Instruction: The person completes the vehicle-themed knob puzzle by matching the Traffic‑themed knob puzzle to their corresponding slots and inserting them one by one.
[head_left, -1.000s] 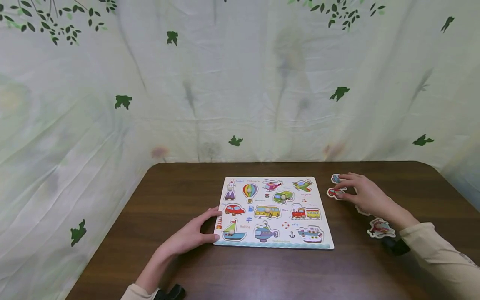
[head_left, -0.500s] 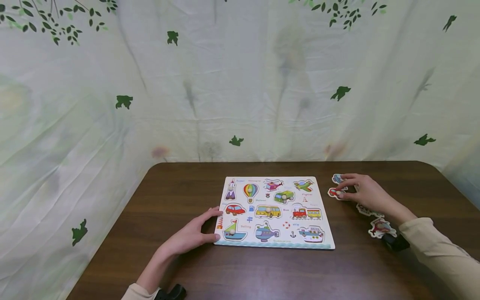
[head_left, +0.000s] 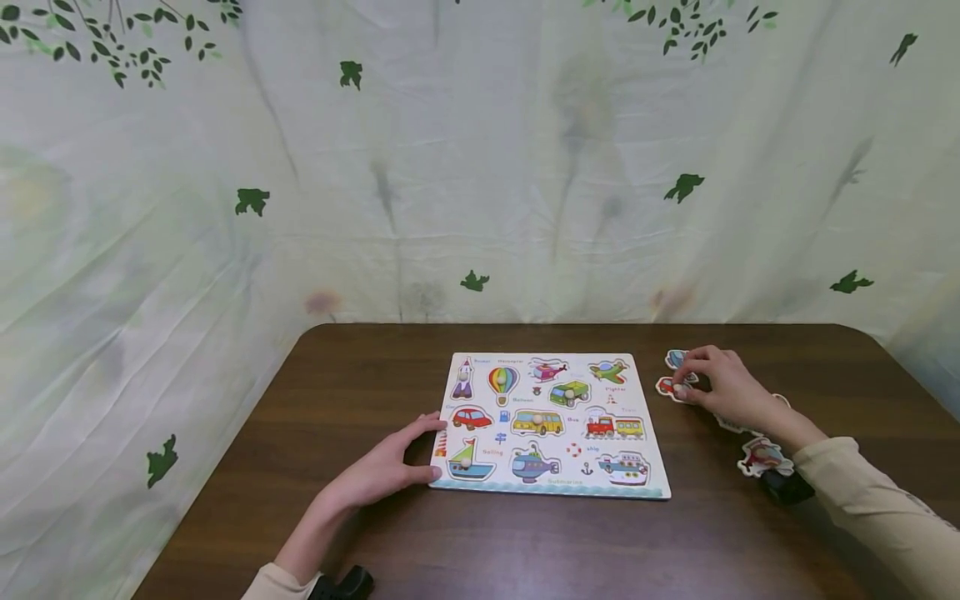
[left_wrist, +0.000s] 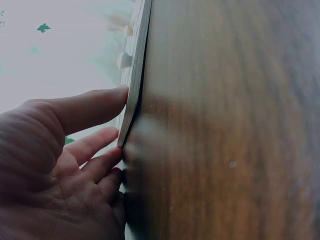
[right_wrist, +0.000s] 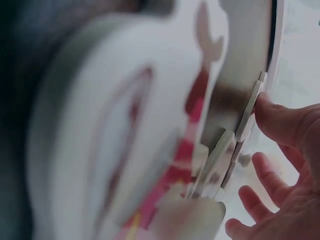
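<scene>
Looked like pick-up step, tbh: your right hand [head_left: 726, 387] pinched red, white-edged flat puzzle piece [head_left: 664, 386] on dark-brown table [head_left: 555, 550], right of white rectangular puzzle board [head_left: 553, 444]. Left hand [head_left: 378, 468], fingers fairly straight, touched board's left edge. Next move called for straight lift.

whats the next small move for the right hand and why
Probably lift the red car piece straight up off the table. The right hand appears to pinch it, and a blue piece lies close by, so a straight lift should avoid nudging that. The left hand touches the left edge of the puzzle board.
</scene>
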